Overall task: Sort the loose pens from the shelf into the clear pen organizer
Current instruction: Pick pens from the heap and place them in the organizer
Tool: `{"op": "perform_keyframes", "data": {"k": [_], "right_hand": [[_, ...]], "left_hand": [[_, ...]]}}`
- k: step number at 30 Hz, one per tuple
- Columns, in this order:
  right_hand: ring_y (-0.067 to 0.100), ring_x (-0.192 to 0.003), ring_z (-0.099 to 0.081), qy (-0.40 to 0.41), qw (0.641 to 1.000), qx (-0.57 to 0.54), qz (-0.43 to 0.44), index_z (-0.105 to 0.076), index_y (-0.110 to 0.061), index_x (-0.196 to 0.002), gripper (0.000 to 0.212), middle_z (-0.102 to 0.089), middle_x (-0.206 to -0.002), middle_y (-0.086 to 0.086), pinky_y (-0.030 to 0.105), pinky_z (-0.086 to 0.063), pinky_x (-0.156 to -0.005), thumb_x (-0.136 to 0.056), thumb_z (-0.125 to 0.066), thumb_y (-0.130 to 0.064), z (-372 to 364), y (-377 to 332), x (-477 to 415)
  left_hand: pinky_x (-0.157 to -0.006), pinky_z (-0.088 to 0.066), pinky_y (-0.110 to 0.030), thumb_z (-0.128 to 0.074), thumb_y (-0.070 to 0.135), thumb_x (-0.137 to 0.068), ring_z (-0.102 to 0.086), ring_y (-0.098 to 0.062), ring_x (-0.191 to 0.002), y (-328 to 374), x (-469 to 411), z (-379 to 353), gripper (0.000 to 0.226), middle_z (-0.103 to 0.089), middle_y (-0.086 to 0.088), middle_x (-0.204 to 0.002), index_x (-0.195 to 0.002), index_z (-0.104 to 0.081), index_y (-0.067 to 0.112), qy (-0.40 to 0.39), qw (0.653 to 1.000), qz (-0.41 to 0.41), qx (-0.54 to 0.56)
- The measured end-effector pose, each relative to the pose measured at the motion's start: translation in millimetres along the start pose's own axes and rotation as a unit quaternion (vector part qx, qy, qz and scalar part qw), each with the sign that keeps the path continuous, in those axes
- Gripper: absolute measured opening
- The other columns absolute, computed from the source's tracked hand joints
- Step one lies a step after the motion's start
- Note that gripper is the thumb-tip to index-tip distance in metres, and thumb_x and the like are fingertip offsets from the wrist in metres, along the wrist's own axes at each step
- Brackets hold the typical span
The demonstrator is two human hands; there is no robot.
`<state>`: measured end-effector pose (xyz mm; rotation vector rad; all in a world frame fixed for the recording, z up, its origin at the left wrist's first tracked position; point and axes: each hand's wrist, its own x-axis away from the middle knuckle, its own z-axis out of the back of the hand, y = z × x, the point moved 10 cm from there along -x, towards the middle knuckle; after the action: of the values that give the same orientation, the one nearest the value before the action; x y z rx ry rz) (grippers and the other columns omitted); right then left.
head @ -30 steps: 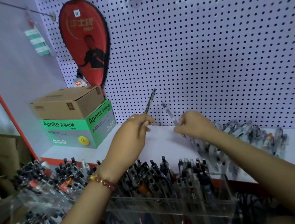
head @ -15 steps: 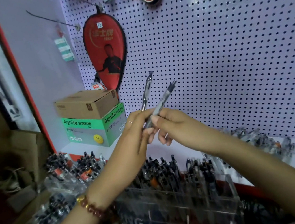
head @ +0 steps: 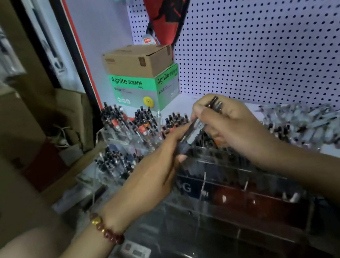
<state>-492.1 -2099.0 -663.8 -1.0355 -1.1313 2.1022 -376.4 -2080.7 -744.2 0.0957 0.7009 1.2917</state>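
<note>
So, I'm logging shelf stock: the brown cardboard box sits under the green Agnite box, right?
No. The head view shows the brown cardboard box sitting on top of the green Agnite box, not under it.

Stationery shop, retail display. Goods are being hung on a white pegboard (head: 272,38), e.g. a red paddle case (head: 169,8). Stock is being kept in stacked boxes (head: 140,65) on the shelf (head: 180,105). Pens (head: 139,122) are being displayed in bulk in clear organizers (head: 225,206), and a loose pile (head: 316,121) is being kept alongside.
</note>
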Motion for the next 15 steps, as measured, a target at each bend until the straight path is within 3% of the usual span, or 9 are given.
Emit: {"op": "perform_keyframes", "data": {"k": [1,3,5,7,11,15], "right_hand": [[0.003,-0.040,-0.034,0.003,0.999,0.038,0.013,-0.058,-0.015,-0.084,0.019,-0.038,-0.044,-0.013,0.016,-0.027,-0.049,-0.098,-0.048,-0.022,-3,1,1],[0.004,-0.044,-0.041,-0.003,0.991,0.132,0.035,-0.057,-0.014,-0.086,0.022,-0.044,-0.048,-0.014,0.021,-0.026,-0.049,-0.098,-0.044,-0.027,-13,2,4],[0.009,-0.046,-0.040,-0.031,0.975,0.215,0.040,-0.053,-0.017,-0.084,0.024,-0.044,-0.053,-0.008,0.033,-0.030,-0.051,-0.099,-0.041,-0.032,-25,6,9],[0.017,-0.047,-0.042,-0.072,0.958,0.277,0.035,-0.047,-0.022,-0.083,0.023,-0.045,-0.056,-0.002,0.037,-0.035,-0.052,-0.101,-0.038,-0.035,-39,15,11],[0.008,-0.040,-0.040,-0.120,0.922,0.368,0.016,-0.044,-0.020,-0.094,0.023,-0.045,-0.053,-0.005,0.028,-0.032,-0.043,-0.102,-0.035,-0.038,-62,43,8],[0.014,-0.048,-0.043,-0.160,0.895,0.416,-0.012,-0.048,-0.011,-0.110,0.030,-0.048,-0.060,0.000,0.027,-0.032,-0.043,-0.102,-0.035,-0.038,-80,65,8]], "left_hand": [[-0.077,-0.050,-0.031,-0.061,0.052,-0.085,-0.058,-0.014,-0.075,6,10,0,0.056,-0.060,-0.003,-0.084,-0.133,-0.039,0.033,-0.028,0.999,-0.010,-0.015],[-0.073,-0.047,-0.023,-0.053,0.039,-0.093,-0.060,-0.007,-0.085,17,29,14,0.041,-0.064,0.008,-0.099,-0.131,-0.041,0.029,-0.009,0.999,-0.029,-0.029],[-0.079,-0.051,-0.031,-0.059,0.029,-0.091,-0.061,-0.009,-0.096,9,44,36,0.024,-0.062,0.011,-0.107,-0.115,-0.057,0.025,0.026,0.999,-0.015,-0.040],[-0.073,-0.051,-0.032,-0.065,0.022,-0.088,-0.062,-0.011,-0.090,-18,43,35,0.017,-0.063,0.011,-0.100,-0.104,-0.062,0.025,0.023,0.998,0.049,-0.044],[-0.068,-0.050,-0.034,-0.068,0.021,-0.086,-0.061,-0.014,-0.084,-34,45,23,0.021,-0.064,0.008,-0.093,-0.104,-0.060,0.027,-0.009,0.994,0.087,-0.065],[-0.068,-0.053,-0.036,-0.069,0.019,-0.084,-0.063,-0.014,-0.084,-34,46,16,0.026,-0.066,0.009,-0.093,-0.105,-0.059,0.028,-0.001,0.992,0.102,-0.075]]}}
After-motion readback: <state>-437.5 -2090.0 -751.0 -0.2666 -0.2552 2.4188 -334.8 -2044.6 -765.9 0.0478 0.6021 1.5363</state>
